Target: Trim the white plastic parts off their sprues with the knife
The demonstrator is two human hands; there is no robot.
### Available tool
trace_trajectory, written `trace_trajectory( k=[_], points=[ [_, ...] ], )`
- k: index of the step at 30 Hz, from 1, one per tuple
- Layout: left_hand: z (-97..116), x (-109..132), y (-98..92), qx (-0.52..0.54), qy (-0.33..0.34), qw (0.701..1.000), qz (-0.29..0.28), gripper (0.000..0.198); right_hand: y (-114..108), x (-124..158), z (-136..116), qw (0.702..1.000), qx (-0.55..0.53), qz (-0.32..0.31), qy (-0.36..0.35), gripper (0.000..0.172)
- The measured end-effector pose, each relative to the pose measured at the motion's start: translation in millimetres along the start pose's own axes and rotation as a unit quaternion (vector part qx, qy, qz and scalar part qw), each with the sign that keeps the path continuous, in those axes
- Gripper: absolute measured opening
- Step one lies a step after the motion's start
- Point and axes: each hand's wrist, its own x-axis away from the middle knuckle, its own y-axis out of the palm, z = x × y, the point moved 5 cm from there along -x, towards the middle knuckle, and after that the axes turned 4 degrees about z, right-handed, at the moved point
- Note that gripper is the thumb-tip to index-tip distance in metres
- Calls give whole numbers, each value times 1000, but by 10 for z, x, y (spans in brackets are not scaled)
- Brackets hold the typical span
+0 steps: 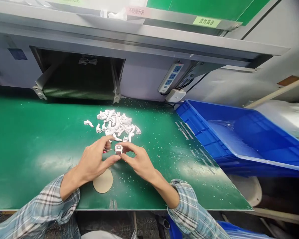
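Note:
Between my two hands, over the green tabletop, is a small white plastic part (119,149) with an opening in its lower half. My right hand (141,162) pinches it from the right between thumb and fingers. My left hand (93,161) is closed in from the left, its thumb tip against the lower edge of the part. Something small with a red bit and a thin shiny edge shows among the left fingers, mostly hidden. Just beyond my hands lies a loose pile of similar white plastic parts (118,123), with a few strays at its left.
A round beige disc (103,181) lies near my left wrist. Behind the green table (52,132), a conveyor belt (77,79) comes out of an opening. At right stands a blue bin (204,132), below a power strip (170,78). Small white scraps dot the tabletop.

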Motion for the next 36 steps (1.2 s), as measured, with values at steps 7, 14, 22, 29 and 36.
trace_trajectory(
  k=[7, 14, 22, 29, 36],
  points=[
    [-9, 6, 32, 36, -46, 996, -67, 35, -46, 53, -32, 991, 11, 86, -101, 13],
    [63, 29, 105, 18, -8, 998, -58, 23, -63, 111, -89, 975, 26, 96, -197, 19],
    [116, 61, 154, -6, 37, 998, -52, 33, -44, 158, -76, 971, 32, 100, -215, 24],
    [119, 67, 156, 11, 38, 998, -55, 34, -39, 170, -80, 967, 34, 107, -231, 29],
    [106, 60, 178, 29, 22, 996, -76, 34, -34, 184, -67, 966, 42, 117, -228, 28]
  ],
)
